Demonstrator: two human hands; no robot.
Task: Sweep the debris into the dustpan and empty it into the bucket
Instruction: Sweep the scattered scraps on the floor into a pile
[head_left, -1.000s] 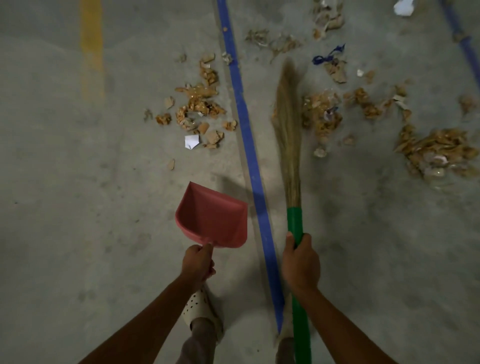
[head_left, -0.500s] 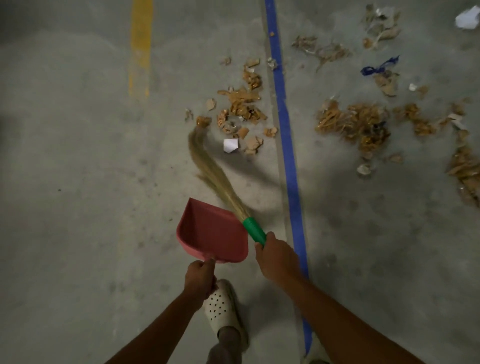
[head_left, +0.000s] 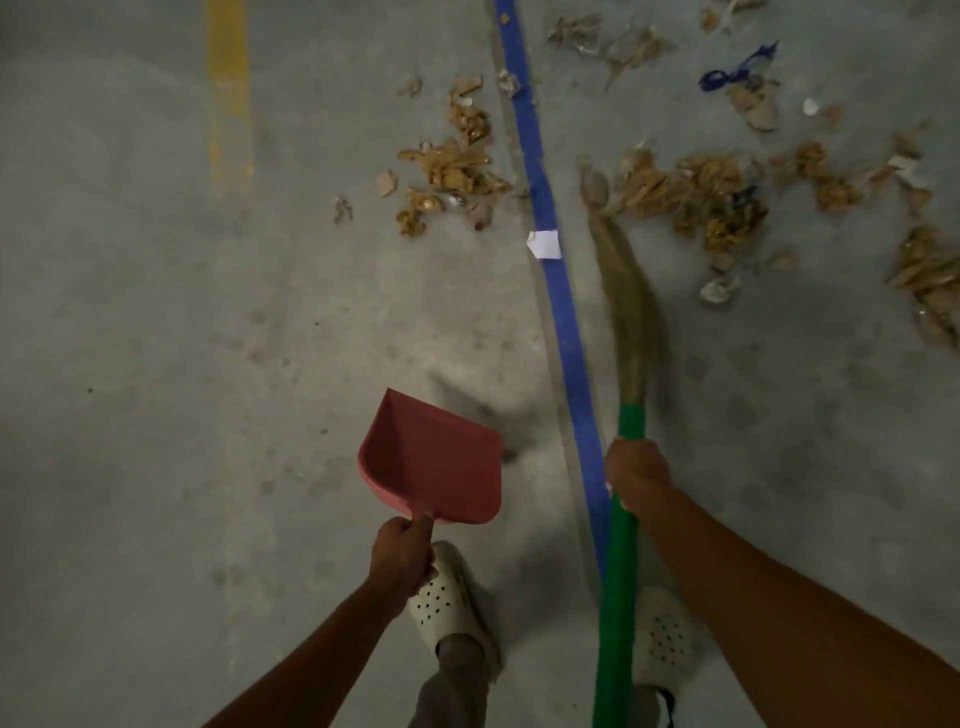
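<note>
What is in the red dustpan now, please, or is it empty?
Empty: the dustpan shows bare red plastic inside; the debris lies on the floor beyond it.

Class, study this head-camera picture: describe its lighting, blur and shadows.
Head view: dim, even light with muted colours and no glare; the broom has bristles smeared by motion blur, while the dustpan and debris look fairly sharp; a soft shadow lies on the floor beyond the dustpan.

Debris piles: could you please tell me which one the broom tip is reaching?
The middle pile, just right of the blue line; the broom tip reaches its left edge. The left pile and far-right pile lie clear of it.
</note>
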